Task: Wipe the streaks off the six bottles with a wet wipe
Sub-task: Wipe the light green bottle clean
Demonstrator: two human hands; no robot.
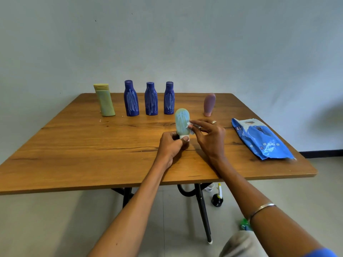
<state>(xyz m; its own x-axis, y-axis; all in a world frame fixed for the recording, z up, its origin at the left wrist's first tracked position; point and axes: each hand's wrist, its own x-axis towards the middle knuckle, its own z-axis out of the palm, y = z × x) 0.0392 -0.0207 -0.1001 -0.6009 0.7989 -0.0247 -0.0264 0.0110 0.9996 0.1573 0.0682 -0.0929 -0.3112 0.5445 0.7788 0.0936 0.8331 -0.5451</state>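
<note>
My left hand [171,145] grips the white cap end of a pale green tube bottle [181,122], held upright above the wooden table [92,145]; white streaks cover its front. My right hand [209,136] pinches a small white wet wipe [191,127] against the bottle's right side. At the back stand three dark blue bottles [131,99] [151,100] [168,99], all streaked white. A yellow-green bottle [104,101] stands at the left of the row, and a pink-mauve bottle [209,104] stands on its cap at the right.
A blue wet wipe pack [261,140] lies flat near the table's right edge. Under the table are black legs, a small black bottle [217,199] and a white cup on the tiled floor. A plain wall is right behind the table.
</note>
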